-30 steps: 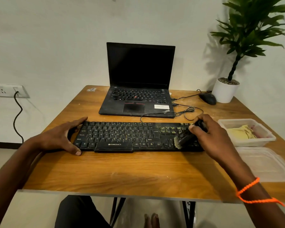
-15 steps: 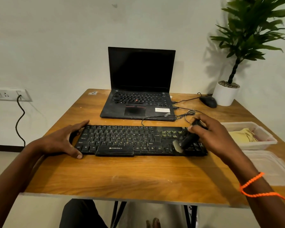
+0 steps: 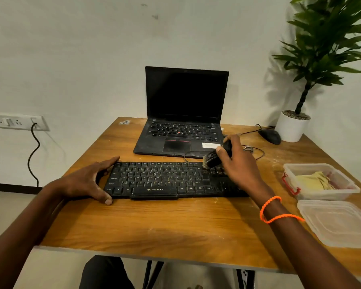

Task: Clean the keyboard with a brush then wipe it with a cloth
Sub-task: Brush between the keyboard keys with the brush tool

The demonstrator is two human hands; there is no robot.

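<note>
A black keyboard [image 3: 158, 180] lies across the middle of the wooden table [image 3: 154, 226]. My left hand [image 3: 86, 181] rests on its left end, thumb at the front edge and fingers spread along the side. My right hand [image 3: 238, 163] grips a small black brush [image 3: 213, 157] by its handle, pale bristles pointing left over the keyboard's upper right keys. A yellow cloth [image 3: 313, 181] lies in an open clear plastic box [image 3: 350, 189] at the right.
An open black laptop [image 3: 183, 126] stands behind the keyboard, with cables beside it. A black mouse [image 3: 269, 136] and a white potted plant [image 3: 292, 126] sit at the back right. A clear lid [image 3: 338, 222] lies at the front right.
My right hand has carried the brush from the keyboard's lower right keys up to its top right edge. The camera view has tilted slightly. The left hand has stayed put.
</note>
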